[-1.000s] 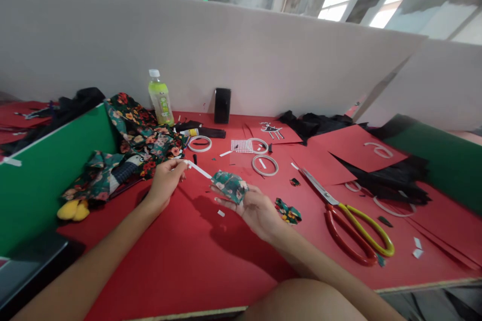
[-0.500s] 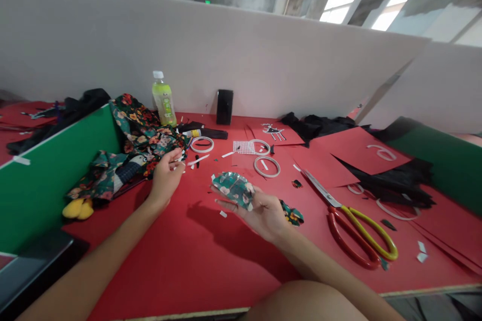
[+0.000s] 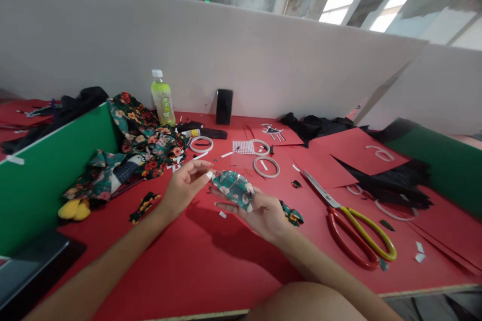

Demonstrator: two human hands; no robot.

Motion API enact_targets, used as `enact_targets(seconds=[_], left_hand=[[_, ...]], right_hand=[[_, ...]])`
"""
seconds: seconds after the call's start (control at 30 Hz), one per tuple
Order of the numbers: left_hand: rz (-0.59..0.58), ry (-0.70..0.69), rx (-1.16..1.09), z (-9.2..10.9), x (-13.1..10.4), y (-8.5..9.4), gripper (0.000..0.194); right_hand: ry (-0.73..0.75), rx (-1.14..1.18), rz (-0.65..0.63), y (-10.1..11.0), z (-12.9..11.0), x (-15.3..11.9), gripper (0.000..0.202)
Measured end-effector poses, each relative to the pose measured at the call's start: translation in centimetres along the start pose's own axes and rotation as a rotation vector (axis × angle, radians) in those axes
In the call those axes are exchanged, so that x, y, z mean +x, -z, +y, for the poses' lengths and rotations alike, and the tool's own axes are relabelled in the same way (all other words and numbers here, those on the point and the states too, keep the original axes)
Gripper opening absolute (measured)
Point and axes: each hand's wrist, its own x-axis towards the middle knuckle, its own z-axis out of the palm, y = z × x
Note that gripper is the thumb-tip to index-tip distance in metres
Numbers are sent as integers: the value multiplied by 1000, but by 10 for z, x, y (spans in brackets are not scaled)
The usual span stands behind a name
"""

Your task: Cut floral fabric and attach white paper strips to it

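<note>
A green floral fabric piece [image 3: 234, 188] with shiny, light-catching spots rests on my right hand [image 3: 265, 215], held by its right edge between thumb and fingers. My left hand [image 3: 188, 180] reaches the left corner of that piece, thumb and fingertips closing on it. Something small and whitish shows at the left thumb tip; whether it is tape or the nail I cannot tell. Beneath the right wrist lies another floral scrap [image 3: 291, 213]. A dark floral scrap [image 3: 145, 206] lies beside my left forearm. White strips [image 3: 176, 163] are scattered behind the left hand.
Large scissors [image 3: 350, 228] with red and yellow handles lie at right. Rolls of tape [image 3: 266, 166] and a glue stick [image 3: 193, 133] are mid-table. A drink bottle [image 3: 163, 100] and phone [image 3: 224, 106] stand near the partition. Floral cloth [image 3: 150, 138] is heaped left, red sheets [image 3: 365, 148] right.
My left hand has moved right, from the white strips to the left corner of the fabric piece. The dark scrap by my left forearm has come into view. My right hand stays put.
</note>
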Motion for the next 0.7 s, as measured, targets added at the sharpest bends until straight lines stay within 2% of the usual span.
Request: enact_targets(seconds=[0.13,0.2,0.3,0.4,0.5,0.6,0.7], left_hand=[[44,-334,316,-2,-2,2,15],[50,-454,430,-1,-3,3,14],[42,-532,496,0,-4,3,16],[49,-540,518,2,-5,3,17],[54,-408,437,3,-3,5,20],[-13,-86,177,1,1,6,30],[-146,245,-105,-1,3,3,44]], right_hand=[[35,-72,51,0,2,0,45],[46,-103,41,-2,3,0,44],[55,-118,20,-4,3,1,42],[62,-117,50,-5,2,2,42],[70,-116,81,-4,0,1,41],[56,-107,70,-4,-2,1,42],[27,-72,14,-4,-2,1,43]])
